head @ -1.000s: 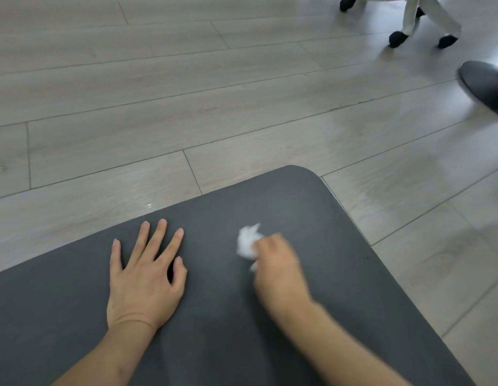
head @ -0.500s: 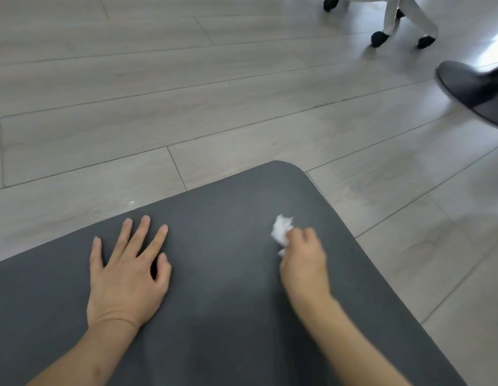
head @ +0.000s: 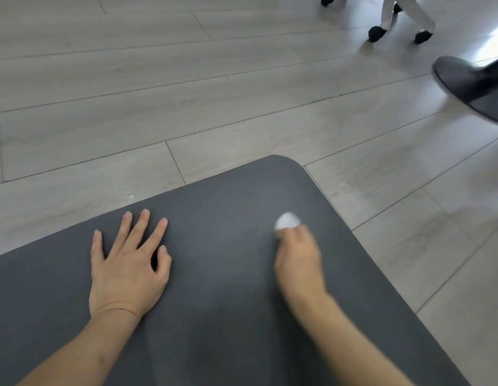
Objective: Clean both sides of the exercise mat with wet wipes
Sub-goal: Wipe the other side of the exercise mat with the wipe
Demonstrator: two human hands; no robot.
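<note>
A dark grey exercise mat (head: 231,196) lies flat on the floor, its rounded far corner ahead of me. My left hand (head: 128,263) rests palm down on the mat with straight, spread fingers. My right hand (head: 298,254), blurred by motion, grips a crumpled white wet wipe (head: 287,220) and presses it on the mat near the right edge. Most of the wipe is hidden under the fingers.
Pale grey wood-look floorboards (head: 186,79) surround the mat. A white chair base with black castors (head: 392,23) stands at the far right. A dark round base (head: 473,84) sits at the right edge. A tiny white speck (head: 130,196) lies by the mat's far edge.
My right hand has swept the wipe to the right across the mat, from near the middle toward the right edge. The left hand stays pressed in place.
</note>
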